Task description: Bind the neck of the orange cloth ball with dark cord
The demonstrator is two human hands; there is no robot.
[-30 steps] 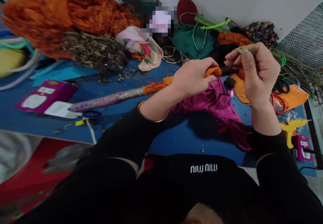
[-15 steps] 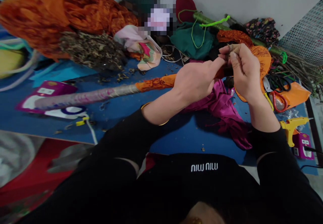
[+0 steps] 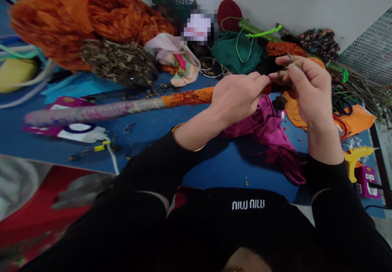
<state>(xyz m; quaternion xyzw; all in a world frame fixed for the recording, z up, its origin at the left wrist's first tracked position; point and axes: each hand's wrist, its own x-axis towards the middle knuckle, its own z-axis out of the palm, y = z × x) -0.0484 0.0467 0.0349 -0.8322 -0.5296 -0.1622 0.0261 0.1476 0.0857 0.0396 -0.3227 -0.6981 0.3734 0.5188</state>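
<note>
Since the earlier frames, the wrapped stick's [image 3: 122,110] far end has swung left, now over the purple box [image 3: 69,101]. I can't tell if it touches.

Largest first: blue table [image 3: 208,166] under all; orange cloth heap [image 3: 67,23] upper left, bunched back, which leaves the stick room. Stick runs mid-left to centre. Left hand [image 3: 234,98] clamped on its orange section, likely to steady it and free the other hand near its right end. Magenta cloth [image 3: 268,127] lies below the hands. Right hand [image 3: 315,86], upper right, pinches 1 small tan-brown piece [image 3: 296,61], likely for fine control. 2 hands close; fingertip contact unclear to me.
</note>
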